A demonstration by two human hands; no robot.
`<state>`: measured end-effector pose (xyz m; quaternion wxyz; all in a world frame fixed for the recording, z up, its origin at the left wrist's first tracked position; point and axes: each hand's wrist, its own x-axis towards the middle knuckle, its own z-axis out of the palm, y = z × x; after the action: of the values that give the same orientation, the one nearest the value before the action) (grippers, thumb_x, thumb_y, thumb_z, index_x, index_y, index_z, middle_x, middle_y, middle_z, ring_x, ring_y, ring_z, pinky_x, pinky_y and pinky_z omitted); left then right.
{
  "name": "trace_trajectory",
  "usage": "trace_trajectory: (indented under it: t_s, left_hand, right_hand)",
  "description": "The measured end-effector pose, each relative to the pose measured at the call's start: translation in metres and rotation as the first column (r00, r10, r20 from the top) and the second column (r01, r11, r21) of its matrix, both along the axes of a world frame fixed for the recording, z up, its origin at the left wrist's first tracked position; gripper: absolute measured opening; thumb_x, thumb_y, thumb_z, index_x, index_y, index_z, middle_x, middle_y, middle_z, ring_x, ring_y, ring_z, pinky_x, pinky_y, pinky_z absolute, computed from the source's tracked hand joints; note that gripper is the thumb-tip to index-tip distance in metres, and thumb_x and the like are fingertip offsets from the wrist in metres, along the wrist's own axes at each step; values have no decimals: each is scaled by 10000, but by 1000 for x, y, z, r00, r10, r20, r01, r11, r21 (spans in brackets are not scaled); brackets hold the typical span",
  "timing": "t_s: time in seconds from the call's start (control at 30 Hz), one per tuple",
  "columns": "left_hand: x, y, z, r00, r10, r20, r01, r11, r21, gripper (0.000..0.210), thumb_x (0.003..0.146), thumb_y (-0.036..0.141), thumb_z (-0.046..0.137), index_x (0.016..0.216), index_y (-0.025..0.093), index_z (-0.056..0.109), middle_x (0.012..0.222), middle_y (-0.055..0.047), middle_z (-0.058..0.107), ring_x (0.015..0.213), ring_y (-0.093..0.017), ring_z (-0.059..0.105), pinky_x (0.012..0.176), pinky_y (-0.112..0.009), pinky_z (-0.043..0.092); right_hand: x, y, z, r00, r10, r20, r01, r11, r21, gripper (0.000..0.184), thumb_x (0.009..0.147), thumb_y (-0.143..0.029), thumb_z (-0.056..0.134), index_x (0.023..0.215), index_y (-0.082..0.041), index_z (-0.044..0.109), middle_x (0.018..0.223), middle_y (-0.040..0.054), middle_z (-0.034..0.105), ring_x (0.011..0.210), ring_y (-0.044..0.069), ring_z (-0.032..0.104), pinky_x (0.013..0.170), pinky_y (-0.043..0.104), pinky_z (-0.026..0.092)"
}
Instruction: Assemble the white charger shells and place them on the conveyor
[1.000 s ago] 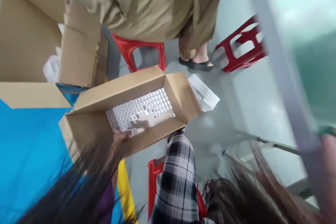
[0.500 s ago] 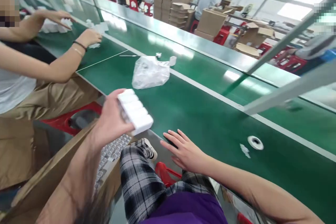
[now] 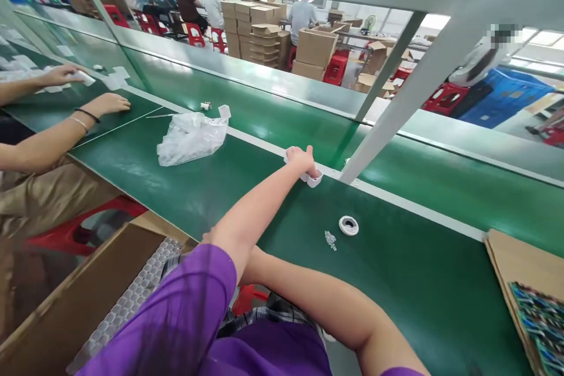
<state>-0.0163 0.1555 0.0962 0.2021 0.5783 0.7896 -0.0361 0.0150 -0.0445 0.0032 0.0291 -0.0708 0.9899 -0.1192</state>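
My left hand (image 3: 301,160) reaches across the green bench to its pale dividing strip, gripping a row of small white box-like plastic pieces (image 3: 314,179). Most of that row is under my fingers; the near piece shows an opening. My right forearm passes beneath my left arm. Only a sliver of my right hand (image 3: 208,236) shows by the bench's front edge, its fingers hidden. Right of the left hand lie a white roll (image 3: 349,225) and several small clear-white bits (image 3: 330,240).
A clear plastic bag (image 3: 194,138) lies to the left. A carton (image 3: 88,288) of clear-white pieces stands low on the left. Circuit boards (image 3: 540,317) lie on cardboard at the right. A slanted metal post (image 3: 396,100) rises beyond the strip. A co-worker's hands (image 3: 110,104) are at far left.
My left hand has carried the white pieces from the bench's front edge forward and right to the dividing strip. My right hand has moved left, under my left arm. The view has shifted right.
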Motion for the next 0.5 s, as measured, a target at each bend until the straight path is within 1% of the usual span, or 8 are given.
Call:
trace_trajectory:
  t_s: [0.1, 0.17, 0.27, 0.33, 0.4, 0.43, 0.47, 0.5]
  left_hand:
    - [1, -4, 2, 1000, -2, 19, 1, 1000, 24, 1109, 653, 469, 783, 1505, 67, 198, 1434, -322, 401, 1382, -419, 342, 1110, -502, 253]
    - [-5, -13, 7, 999, -8, 51, 5, 998, 64, 1170, 627, 503, 804, 1527, 113, 167, 1470, -300, 375, 1396, -410, 326, 1126, -505, 243]
    - [-27, -42, 16, 993, -32, 115, 12, 985, 173, 1140, 659, 556, 773, 1544, 217, 138, 1539, -214, 318, 1429, -351, 290, 1136, -465, 283]
    - [-53, -82, 15, 956, -119, 269, 26, 946, 324, 990, 748, 539, 710, 1532, 213, 202, 1504, -189, 393, 1386, -327, 370, 1103, -441, 355]
    - [-91, -141, 3, 826, -265, 498, -62, 835, 547, 704, 842, 460, 636, 1449, 209, 383, 1413, -139, 523, 1303, -265, 488, 1066, -375, 414]
    - [-115, -177, -10, 739, -307, 600, -199, 750, 630, 536, 881, 427, 592, 1371, 243, 477, 1349, -92, 586, 1245, -217, 545, 1034, -328, 443]
    - [-140, -215, -27, 659, -309, 686, -380, 649, 659, 431, 907, 406, 559, 1304, 241, 530, 1269, -72, 637, 1171, -190, 598, 987, -307, 478]
    - [-166, -256, -50, 612, -229, 757, -554, 559, 617, 354, 926, 384, 534, 1239, 223, 571, 1172, -66, 680, 1091, -177, 640, 954, -301, 500]
  right_hand:
    - [5, -4, 0, 996, -57, -64, 58, 998, 4, 312, 955, -243, 439, 1180, -225, 655, 1342, -63, 602, 1327, 151, 469, 1147, 281, 360]
    - [6, -4, -1, 993, -52, -109, 52, 999, -3, 337, 972, -218, 393, 1179, -269, 655, 1341, -85, 600, 1308, 142, 496, 1136, 286, 386]
    - [4, 1, -3, 993, -30, -116, 32, 999, 17, 288, 948, -247, 442, 1104, -250, 684, 1224, -7, 673, 1205, 199, 589, 1082, 353, 468]
    - [3, 5, -4, 992, -25, -127, 29, 999, 27, 278, 923, -295, 491, 1119, -217, 673, 1188, 73, 678, 1184, 256, 598, 1067, 444, 481]
    - [6, 5, -5, 982, 2, -187, 4, 1000, 30, 355, 912, -285, 499, 1237, -190, 605, 1298, 135, 602, 1263, 302, 535, 1067, 531, 459]
    - [9, 5, -6, 976, 18, -217, -12, 999, 31, 402, 916, -261, 484, 1306, -188, 548, 1366, 149, 545, 1306, 314, 493, 1061, 557, 454]
    - [11, 4, -6, 971, 31, -238, -25, 999, 28, 447, 921, -238, 468, 1366, -192, 486, 1414, 152, 494, 1336, 321, 460, 1050, 571, 457]
    - [14, 4, -5, 973, 39, -229, -35, 999, 22, 500, 929, -232, 459, 1426, -202, 408, 1443, 147, 459, 1356, 323, 434, 1049, 577, 454]
